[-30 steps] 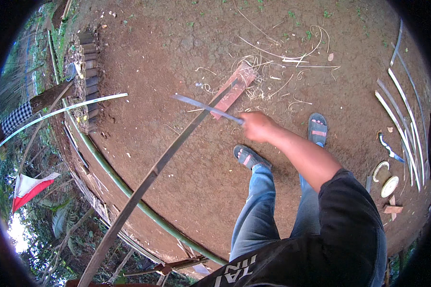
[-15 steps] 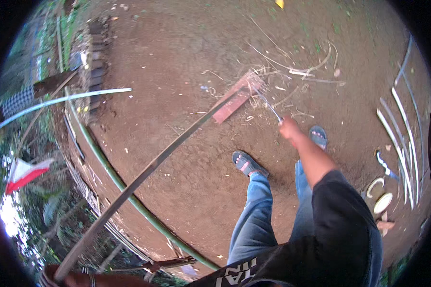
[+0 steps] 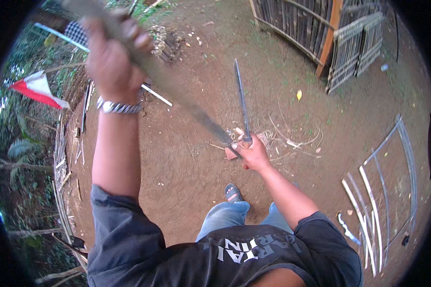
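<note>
Raised at the upper left, my left hand (image 3: 114, 67) grips a long, flat brown-grey wooden or bamboo strip (image 3: 177, 95). The strip slants down to the right, its upper part blurred. In front of my legs, my right hand (image 3: 255, 154) is closed round the handle of a machete (image 3: 242, 98), whose long dark blade points away from me. The strip's lower end meets my right hand near the thumb; whether that hand also pinches it I cannot make out. Just beneath lies a reddish block (image 3: 231, 153), partly hidden, with pale shavings (image 3: 273, 143) on the soil beside it.
Several pale and grey poles (image 3: 376, 220) lie on the ground at right. A slatted fence (image 3: 297, 28) with a bamboo gate (image 3: 354, 50) stands at the far right. At the left are a red and white flag (image 3: 39, 91) and plants. One sandal (image 3: 233, 193) shows below the block.
My left hand has risen from the lower left to the upper left, swinging the strip up. The machete blade has turned from the block to point away from me. The view has shifted too.
</note>
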`<state>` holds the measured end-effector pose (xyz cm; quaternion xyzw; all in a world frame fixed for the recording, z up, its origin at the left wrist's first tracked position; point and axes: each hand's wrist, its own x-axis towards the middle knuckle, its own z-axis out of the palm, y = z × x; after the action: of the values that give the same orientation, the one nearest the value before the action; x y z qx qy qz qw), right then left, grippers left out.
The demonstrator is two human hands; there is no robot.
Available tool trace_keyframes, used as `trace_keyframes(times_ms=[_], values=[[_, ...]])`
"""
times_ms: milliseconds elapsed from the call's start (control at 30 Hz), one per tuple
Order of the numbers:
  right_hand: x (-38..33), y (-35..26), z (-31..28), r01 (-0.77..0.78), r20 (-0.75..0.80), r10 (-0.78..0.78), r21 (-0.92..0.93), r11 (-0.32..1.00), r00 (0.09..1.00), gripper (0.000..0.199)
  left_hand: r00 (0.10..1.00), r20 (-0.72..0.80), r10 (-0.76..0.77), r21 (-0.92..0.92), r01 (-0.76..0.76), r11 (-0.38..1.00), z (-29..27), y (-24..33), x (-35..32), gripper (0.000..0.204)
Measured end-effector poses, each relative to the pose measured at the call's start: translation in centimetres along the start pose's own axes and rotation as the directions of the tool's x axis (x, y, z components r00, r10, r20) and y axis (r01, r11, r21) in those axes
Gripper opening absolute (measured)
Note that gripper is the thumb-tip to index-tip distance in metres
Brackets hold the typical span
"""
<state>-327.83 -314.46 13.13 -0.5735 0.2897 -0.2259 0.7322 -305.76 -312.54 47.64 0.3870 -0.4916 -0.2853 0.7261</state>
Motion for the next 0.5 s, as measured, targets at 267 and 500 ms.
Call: trace_keyframes(times_ms=[267, 500], values=[[-6.6, -11.5, 6.5, 0.081, 0.0, -0.088, 0.367, 0.927, 0.996, 0.033, 0.986, -0.147, 0.083, 0.231, -0.048, 0.972, 13.4, 11.1, 3.9, 0.054], [-8.1, -21.4, 6.7, 0.163, 0.122, -0.285, 0.585, 0.795, 0.951, 0.025, 0.993, 0.121, 0.004, 0.203, -0.028, 0.979, 3.3, 9.7, -7.2, 0.062]])
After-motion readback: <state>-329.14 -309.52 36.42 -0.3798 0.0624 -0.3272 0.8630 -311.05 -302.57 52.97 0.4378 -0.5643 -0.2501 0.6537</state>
